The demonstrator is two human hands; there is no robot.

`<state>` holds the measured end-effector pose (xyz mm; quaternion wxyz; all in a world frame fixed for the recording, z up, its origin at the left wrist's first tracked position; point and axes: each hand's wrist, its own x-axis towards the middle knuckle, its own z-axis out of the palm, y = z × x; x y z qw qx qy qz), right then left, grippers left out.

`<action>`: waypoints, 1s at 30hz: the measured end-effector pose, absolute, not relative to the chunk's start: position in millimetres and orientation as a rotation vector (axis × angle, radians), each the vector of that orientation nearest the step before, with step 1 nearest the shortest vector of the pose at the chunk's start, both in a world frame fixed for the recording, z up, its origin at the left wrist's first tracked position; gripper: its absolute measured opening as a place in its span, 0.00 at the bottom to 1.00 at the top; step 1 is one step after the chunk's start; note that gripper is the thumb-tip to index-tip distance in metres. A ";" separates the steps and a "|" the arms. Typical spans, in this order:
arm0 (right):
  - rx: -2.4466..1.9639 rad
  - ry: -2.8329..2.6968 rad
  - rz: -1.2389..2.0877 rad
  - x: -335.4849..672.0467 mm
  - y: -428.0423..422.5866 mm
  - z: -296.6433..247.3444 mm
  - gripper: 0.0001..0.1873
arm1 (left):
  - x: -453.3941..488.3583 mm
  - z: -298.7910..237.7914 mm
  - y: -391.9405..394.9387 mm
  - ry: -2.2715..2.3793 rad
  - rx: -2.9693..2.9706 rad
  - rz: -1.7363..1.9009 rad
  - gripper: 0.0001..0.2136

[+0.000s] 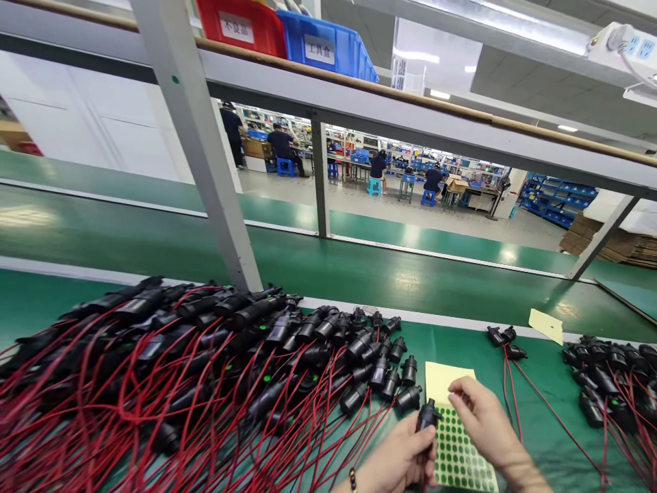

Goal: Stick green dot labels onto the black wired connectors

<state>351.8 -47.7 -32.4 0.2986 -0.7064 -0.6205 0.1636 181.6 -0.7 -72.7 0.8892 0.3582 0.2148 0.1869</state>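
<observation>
My left hand (397,452) is closed around a small black cylindrical pump (426,416), its narrow nozzle end pointing up and away. Under and beside it lies a pale yellow sheet of round green stickers (459,457), with the upper rows bare. Over the sheet's upper right, my right hand (482,418) has thumb and forefinger brought together; whatever is between the fingertips is too small to make out. Left of my hands spreads a big heap of similar black pumps (277,332) with long red wires, some bearing green dots.
Several more pumps (610,370) are piled at the right, and a few (506,339) lie behind my right hand near a yellow paper scrap (546,325). A grey post (205,150) rises behind the heap. Red (243,31) and blue bins (328,48) stand on the shelf overhead.
</observation>
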 end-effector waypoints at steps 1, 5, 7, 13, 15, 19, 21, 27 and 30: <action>-1.909 -1.657 0.367 360.7 -47.2 -34.0 0.12 | 180.7 -72.0 0.5 0.484 0.750 0.413 0.25; -2.003 -1.704 0.246 389.0 -49.3 -49.8 0.12 | 181.5 -73.1 4.1 0.645 0.764 0.450 0.25; -2.024 -1.738 0.225 392.8 -49.4 -60.5 0.13 | 185.1 -77.0 5.7 0.719 0.761 0.429 0.26; -2.020 -1.790 0.186 388.7 -43.1 -79.2 0.12 | 190.4 -83.5 7.9 0.764 0.771 0.393 0.25; -1.996 -1.798 0.179 387.8 -43.0 -80.1 0.12 | 187.8 -79.7 6.8 0.731 0.770 0.404 0.25; -1.927 -1.820 0.200 385.0 -49.3 -73.3 0.11 | 183.0 -72.7 3.4 0.684 0.766 0.419 0.21; -1.857 -1.809 0.241 381.3 -54.1 -64.9 0.11 | 182.9 -72.7 1.8 0.674 0.754 0.427 0.20; -1.481 -1.362 0.456 354.0 -59.5 -41.6 0.11 | 184.8 -77.3 -2.6 0.608 0.892 0.592 0.21; -1.331 -1.241 0.625 333.7 -55.3 -44.3 0.12 | 182.9 -78.5 -2.7 0.545 1.048 0.692 0.19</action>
